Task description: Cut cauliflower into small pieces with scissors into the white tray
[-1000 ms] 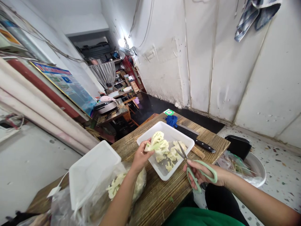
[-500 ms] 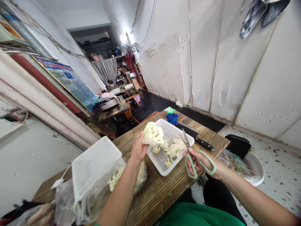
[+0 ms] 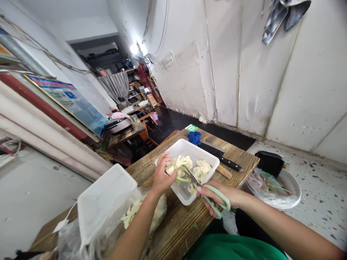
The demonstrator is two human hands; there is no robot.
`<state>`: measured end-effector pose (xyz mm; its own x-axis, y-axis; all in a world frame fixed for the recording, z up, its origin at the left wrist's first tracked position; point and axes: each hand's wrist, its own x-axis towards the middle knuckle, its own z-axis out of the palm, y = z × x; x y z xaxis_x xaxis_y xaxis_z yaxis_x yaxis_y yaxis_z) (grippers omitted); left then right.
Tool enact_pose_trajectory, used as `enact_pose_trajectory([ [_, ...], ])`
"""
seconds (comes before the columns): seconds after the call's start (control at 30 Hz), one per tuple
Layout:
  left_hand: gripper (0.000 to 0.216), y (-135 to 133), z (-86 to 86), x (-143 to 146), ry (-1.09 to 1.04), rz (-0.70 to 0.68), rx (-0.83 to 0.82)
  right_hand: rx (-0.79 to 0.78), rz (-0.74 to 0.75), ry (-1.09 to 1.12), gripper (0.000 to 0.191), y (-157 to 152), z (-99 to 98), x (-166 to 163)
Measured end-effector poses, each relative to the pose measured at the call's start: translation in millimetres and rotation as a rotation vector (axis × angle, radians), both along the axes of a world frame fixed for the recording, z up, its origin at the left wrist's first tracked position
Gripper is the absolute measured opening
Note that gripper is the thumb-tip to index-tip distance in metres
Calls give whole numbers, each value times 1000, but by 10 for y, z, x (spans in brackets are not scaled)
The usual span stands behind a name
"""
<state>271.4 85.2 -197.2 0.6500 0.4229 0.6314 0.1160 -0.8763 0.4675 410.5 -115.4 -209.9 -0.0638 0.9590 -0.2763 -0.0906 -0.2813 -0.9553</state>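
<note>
My left hand (image 3: 163, 177) grips a piece of cauliflower (image 3: 180, 164) over the white plastic tray (image 3: 181, 143), its green stems turned toward my right side. My right hand (image 3: 214, 195) has its fingers through the pale green handles of the scissors (image 3: 226, 202). The scissor blades reach in at the cauliflower's stems; whether they are cutting cannot be made out. Loose cauliflower florets (image 3: 202, 169) lie in the tray. Left of the tray, a clear plastic bag (image 3: 161, 211) holds more cauliflower, partly hidden behind my left forearm.
A cleaver (image 3: 233, 164) lies behind the tray, near a bundle of thin sticks (image 3: 224, 172) and a blue crumpled cloth (image 3: 194, 137). An upturned-looking white container (image 3: 105, 195) stands at the left. Beside the wooden table (image 3: 176, 234), a bin (image 3: 294, 196) sits on the floor.
The cauliflower in my left hand has turned, showing its stems, and sits lower over the tray. The scissors have moved left to the stems, their handles closer together. The view has shifted slightly.
</note>
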Motion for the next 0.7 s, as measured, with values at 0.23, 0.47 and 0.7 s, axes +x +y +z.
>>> enact_pose_trajectory([
  [0.23, 35, -167, 130, -31, 13, -108, 122, 37, 5, -96, 59, 101, 48, -51],
  [0.47, 32, -275, 187, -26, 54, -176, 145, 30, -137, 23, 57, 148, -3, -200],
  [0.7, 30, -387, 155, 11, -16, -91, 128, 125, -241, 126, 65, 244, -246, -361],
])
